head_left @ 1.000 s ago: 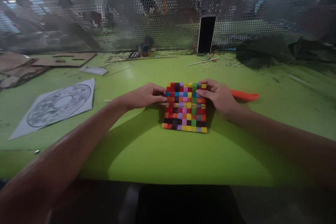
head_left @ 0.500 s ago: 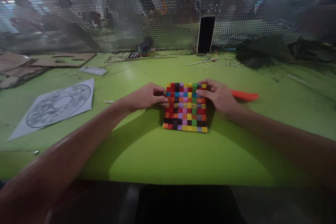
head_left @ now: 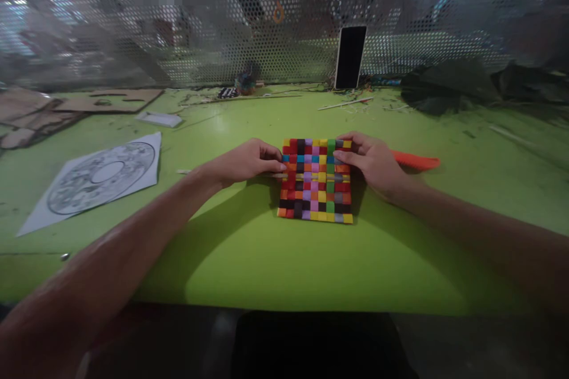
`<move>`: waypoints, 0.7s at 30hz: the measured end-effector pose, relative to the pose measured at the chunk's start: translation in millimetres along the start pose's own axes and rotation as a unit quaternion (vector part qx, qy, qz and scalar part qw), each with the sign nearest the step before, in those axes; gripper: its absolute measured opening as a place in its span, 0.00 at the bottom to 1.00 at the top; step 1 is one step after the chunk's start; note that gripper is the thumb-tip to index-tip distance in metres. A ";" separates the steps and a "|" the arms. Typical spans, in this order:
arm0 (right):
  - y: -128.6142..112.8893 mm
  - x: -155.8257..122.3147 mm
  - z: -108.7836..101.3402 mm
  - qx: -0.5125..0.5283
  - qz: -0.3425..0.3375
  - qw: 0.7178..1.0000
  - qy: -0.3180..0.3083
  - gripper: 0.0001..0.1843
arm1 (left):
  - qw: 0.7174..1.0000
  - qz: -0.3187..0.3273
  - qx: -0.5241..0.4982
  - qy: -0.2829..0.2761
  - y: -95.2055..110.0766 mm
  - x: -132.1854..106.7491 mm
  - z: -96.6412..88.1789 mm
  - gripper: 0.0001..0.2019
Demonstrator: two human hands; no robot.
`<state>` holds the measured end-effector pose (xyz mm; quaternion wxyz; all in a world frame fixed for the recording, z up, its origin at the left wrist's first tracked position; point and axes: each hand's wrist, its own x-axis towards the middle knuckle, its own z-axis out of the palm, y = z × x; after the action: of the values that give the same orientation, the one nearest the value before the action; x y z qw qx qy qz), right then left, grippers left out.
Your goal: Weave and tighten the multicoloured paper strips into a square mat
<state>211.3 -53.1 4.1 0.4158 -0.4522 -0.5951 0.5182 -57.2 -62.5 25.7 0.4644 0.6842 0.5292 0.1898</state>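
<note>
Far left: torn and cut flat brown cardboard pieces lie at the back of the smooth lime-green table. In front of them, a white paper sheet printed with a grey ring pattern lies flat, and a small round silvery stud sits near the table's front edge. Small white oblong tray-like piece just behind the sheet. Next, left hand: thumb and bent index finger pinched at the left edge of the square multicoloured woven-strip mat; its other fingers mostly hidden. Thin pale stick shows just below that thumb, meeting the mat's left edge; can't tell how far it runs behind the hand. Mat is in front of the person, near the middle of the table, spread between both hands, checkered face up; can't tell if its lower edge touches the tabletop. Behind it, a white-rimmed black-screened phone stands upright, tilted slightly, against the grey perforated metal panel. Right hand grips the mat's upper right corner, thumb on top, fingers behind, tips partly hidden. Just beyond that hand, a bright orange tapered piece lies on the table. Far right, back: dark green leaf-like sheets, material unclear.
</note>
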 end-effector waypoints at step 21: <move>1.8 -0.2 -0.4 -0.009 -0.002 1.000 0.002 0.11 | 0.999 0.015 0.037 0.008 -0.9 0.5 -2.6 0.12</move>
<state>211.8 -53.1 2.4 0.4137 -0.4560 -0.5995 0.5114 -59.4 -60.9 26.1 0.4317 0.7070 0.5295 0.1826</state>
